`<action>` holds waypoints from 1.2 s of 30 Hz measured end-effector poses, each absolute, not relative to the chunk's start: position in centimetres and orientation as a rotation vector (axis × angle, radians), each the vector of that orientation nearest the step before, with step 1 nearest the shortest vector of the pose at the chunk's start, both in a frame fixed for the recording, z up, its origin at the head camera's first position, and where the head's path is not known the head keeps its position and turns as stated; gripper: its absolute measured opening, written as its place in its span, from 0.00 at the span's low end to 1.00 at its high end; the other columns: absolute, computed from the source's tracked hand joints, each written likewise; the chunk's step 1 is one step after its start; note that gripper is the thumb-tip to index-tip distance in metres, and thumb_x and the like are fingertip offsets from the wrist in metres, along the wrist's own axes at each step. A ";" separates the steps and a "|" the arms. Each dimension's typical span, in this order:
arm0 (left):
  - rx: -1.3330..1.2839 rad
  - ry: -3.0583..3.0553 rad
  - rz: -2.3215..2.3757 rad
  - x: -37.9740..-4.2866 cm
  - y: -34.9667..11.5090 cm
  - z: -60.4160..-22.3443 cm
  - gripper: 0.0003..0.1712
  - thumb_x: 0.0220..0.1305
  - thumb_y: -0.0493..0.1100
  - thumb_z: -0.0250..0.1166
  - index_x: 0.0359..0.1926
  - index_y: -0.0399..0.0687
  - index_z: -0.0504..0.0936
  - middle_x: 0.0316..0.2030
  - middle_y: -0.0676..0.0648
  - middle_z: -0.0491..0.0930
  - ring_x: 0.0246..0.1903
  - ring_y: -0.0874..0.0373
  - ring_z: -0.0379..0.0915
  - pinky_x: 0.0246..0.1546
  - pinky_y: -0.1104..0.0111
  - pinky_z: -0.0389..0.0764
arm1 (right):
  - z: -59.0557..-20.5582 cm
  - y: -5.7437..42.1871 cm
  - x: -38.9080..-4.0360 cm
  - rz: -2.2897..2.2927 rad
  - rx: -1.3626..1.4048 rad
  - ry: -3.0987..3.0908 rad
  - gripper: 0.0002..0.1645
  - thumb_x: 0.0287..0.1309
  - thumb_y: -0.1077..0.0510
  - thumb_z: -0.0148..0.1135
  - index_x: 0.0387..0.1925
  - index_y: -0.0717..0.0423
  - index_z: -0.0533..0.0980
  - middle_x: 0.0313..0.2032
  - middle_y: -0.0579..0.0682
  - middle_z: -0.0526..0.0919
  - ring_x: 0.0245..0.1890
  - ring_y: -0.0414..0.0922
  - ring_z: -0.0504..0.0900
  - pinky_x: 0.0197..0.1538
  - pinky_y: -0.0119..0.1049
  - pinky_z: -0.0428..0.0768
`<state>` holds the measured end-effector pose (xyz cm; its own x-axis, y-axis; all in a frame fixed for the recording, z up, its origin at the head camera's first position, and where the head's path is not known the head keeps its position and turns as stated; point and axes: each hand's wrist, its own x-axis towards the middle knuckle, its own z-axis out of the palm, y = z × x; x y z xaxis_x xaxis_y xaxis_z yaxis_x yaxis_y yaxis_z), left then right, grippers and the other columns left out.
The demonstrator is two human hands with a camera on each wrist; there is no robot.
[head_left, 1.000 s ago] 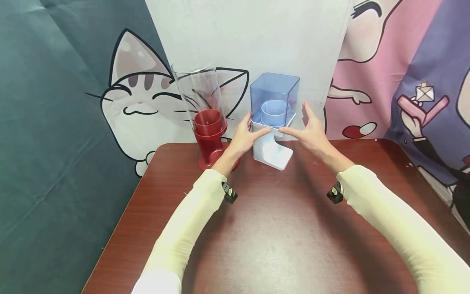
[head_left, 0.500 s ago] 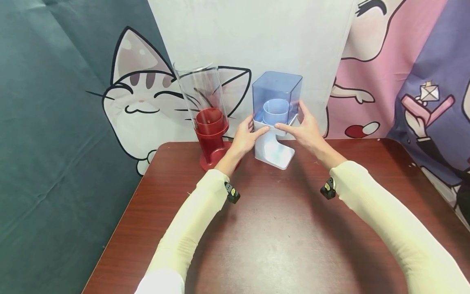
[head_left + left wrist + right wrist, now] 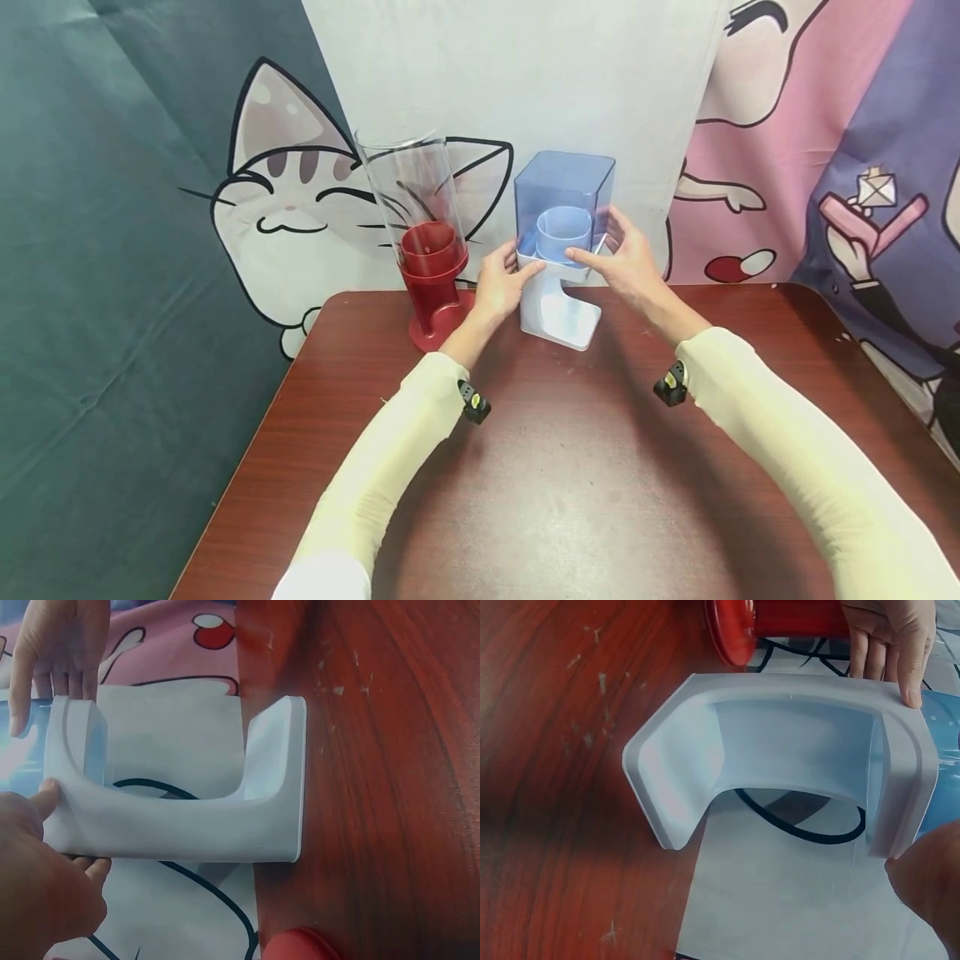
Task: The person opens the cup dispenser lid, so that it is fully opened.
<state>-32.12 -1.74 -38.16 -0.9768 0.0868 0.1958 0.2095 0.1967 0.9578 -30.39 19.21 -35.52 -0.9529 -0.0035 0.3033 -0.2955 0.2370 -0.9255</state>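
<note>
A dispenser stands at the table's far side, with a white C-shaped stand [image 3: 558, 317] under a see-through blue square container [image 3: 564, 183]. Inside the container shows a round blue ring. My left hand [image 3: 497, 285] grips the stand's top platform from the left, thumb on its front edge, fingers round the side. From the right, my right hand [image 3: 632, 260] holds the container's lower part, thumb across the front and fingers along the side. The left wrist view shows both hands at the joint of stand [image 3: 172, 825] and container. Most of the right hand [image 3: 930, 885] is cut off in its own wrist view.
Just left of my left hand is a red dispenser [image 3: 431, 287] with a tall clear cylinder [image 3: 408, 179]. Printed cloth [image 3: 300, 242] hangs close behind the brown wooden table [image 3: 555, 467].
My right hand's fingers, spread away from the container one second ago, have moved left against its side. The right thumb has shifted slightly up the front. My left hand keeps its grip.
</note>
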 end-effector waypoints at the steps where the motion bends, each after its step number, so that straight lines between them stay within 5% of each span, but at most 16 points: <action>1: -0.284 -2.352 -1.906 -31.9 -1.8 -38.1 0.39 0.68 0.40 0.76 0.76 0.36 0.71 0.68 0.38 0.78 0.67 0.50 0.76 0.65 0.64 0.78 | -35.5 19.3 -30.3 1.794 0.286 -2.268 0.44 0.58 0.59 0.81 0.70 0.64 0.67 0.68 0.62 0.75 0.75 0.55 0.70 0.80 0.45 0.61; 17: -0.348 -2.278 -1.852 -26.4 -4.4 -36.3 0.39 0.59 0.40 0.82 0.70 0.39 0.79 0.60 0.40 0.84 0.58 0.53 0.84 0.59 0.65 0.83 | -33.8 19.2 -25.6 1.818 0.375 -2.332 0.60 0.57 0.59 0.81 0.83 0.59 0.55 0.78 0.57 0.67 0.78 0.50 0.66 0.76 0.43 0.67; 36: -0.534 -2.324 -1.787 -19.1 -8.5 -36.9 0.39 0.53 0.42 0.86 0.66 0.40 0.83 0.56 0.43 0.87 0.53 0.54 0.86 0.50 0.66 0.86 | -34.4 19.1 -18.6 1.771 0.485 -2.433 0.55 0.55 0.60 0.83 0.80 0.53 0.64 0.72 0.54 0.75 0.72 0.54 0.75 0.70 0.45 0.75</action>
<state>-19.09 -8.52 -36.91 -0.9231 0.1813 0.3392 0.3744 0.2219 0.9003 -18.60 19.14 -34.38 -0.9452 -0.1992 0.2586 -0.3073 0.2758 -0.9108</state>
